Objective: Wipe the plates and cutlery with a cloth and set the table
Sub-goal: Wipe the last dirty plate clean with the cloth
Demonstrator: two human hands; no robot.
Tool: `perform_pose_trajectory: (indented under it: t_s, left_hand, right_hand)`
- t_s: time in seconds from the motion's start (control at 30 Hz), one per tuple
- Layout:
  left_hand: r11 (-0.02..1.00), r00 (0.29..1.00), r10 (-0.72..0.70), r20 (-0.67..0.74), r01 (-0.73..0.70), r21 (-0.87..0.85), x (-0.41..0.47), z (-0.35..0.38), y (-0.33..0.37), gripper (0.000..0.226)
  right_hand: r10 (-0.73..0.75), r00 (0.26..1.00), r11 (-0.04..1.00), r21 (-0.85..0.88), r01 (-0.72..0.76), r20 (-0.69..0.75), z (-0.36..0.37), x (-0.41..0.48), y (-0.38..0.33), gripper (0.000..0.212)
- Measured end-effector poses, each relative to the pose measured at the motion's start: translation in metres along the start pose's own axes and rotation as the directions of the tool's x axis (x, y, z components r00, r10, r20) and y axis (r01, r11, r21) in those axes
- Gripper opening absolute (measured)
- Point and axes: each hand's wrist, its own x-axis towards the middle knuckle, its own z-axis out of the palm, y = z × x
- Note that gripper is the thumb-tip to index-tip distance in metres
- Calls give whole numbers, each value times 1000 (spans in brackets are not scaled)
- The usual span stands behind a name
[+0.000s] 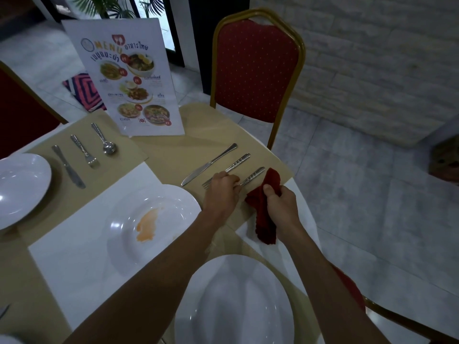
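Beige table [173, 155]; left hand [222, 188] pinching spoon [252, 176]; right hand [279, 198] clutching red cloth [264, 214].

Table [169, 155] bears plates [154, 227], cutlery [208, 165], menu [126, 78].

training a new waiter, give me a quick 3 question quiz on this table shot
1. True or false: the red cloth is in the right hand.
2. Which plate is dirty? A) the far left plate B) the middle plate C) the nearest plate
3. Which three utensils lie in the set beside the menu card?

Key
1. True
2. B, it carries an orange smear
3. A knife, a fork and a spoon
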Motion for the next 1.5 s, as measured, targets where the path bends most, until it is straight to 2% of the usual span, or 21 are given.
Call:
perform_pose_trajectory:
  t_s: [0.1, 0.23, 0.3, 0.37, 0.43, 0.5, 0.57, 0.63, 0.73, 0.87, 0.93, 1.07, 1.2, 1.3, 1.4, 1.47, 1.5]
  left_hand:
    - [999, 999, -20, -25, 19, -39, -7, -14, -3, 14]
    - [991, 996, -59, -69, 50, -122, -31, -46, -10, 19]
    - [988, 989, -75, -130, 56, -141, -52, -68, -17, 16]
    - [977, 963, -160, -219, 122, -175, -76, -90, -30, 14]
    - [930, 886, -348, -308, 284, -232, -105, -112, -55, 18]
    - [863, 762, -503, -407, 422, -277, -134, -128, -85, 21]
    - [768, 628, -640, -443, 543, -339, -162, -138, -110, 25]
    - [676, 551, -735, -394, 640, -365, -183, -140, -124, 34]
    - [501, 464, -863, -200, 738, -451, -193, -133, -128, 48]
    - [326, 476, -876, 81, 707, -627, -193, -126, -132, 29]
    - [269, 469, -873, 134, 692, -670, -193, -126, -137, 24]
    - [287, 504, -858, 99, 629, -722, -194, -138, -133, 23]
    - [332, 540, -841, 31, 559, -760, -214, -167, -122, 24]
    - [357, 521, -851, -66, 482, -800, -241, -196, -111, 34]
    - [374, 515, -847, -135, 394, -840, -271, -215, -97, 35]
    - [364, 555, -823, -121, 351, -863, -291, -222, -84, 34]
    - [353, 578, -810, -99, 347, -869, -299, -222, -77, 33]
  right_hand:
    - [-19, 1000, 1000, -4, 19, -3, 4, -14, -5, 19]
    - [-14, 999, 998, 60, 11, 42, 11, -44, -14, 30]
    - [1, 996, 995, 96, -9, 84, 16, -63, -19, 31]
    - [12, 991, 994, 109, -26, 132, 23, -80, -20, 35]
    - [22, 984, 993, 107, -42, 175, 32, -99, -20, 43]
    - [30, 976, 992, 114, -56, 217, 42, -116, -17, 52]
    - [45, 965, 993, 90, -70, 259, 56, -134, -14, 57]
    - [76, 959, 994, 56, -95, 274, 68, -149, -9, 61]
    - [67, 962, 998, -13, -66, 264, 80, -166, -3, 53]
    - [24, 955, 998, -61, -7, 296, 87, -187, 4, 40]
    - [5, 948, 998, -62, 15, 317, 86, -196, 8, 33]
    - [-69, 932, 993, -69, 101, 357, 77, -212, 10, 23]
    - [-112, 965, 994, 19, 111, 238, 68, -226, -7, 26]
    - [-208, 970, 977, 85, 198, 129, 70, -242, -21, 27]
    - [-369, 928, 928, -30, 371, 45, 93, -262, -20, 16]
    - [-478, 874, 844, -227, 486, 93, 120, -277, -4, 11]
    - [-511, 842, 775, -333, 537, 169, 135, -286, 7, 13]
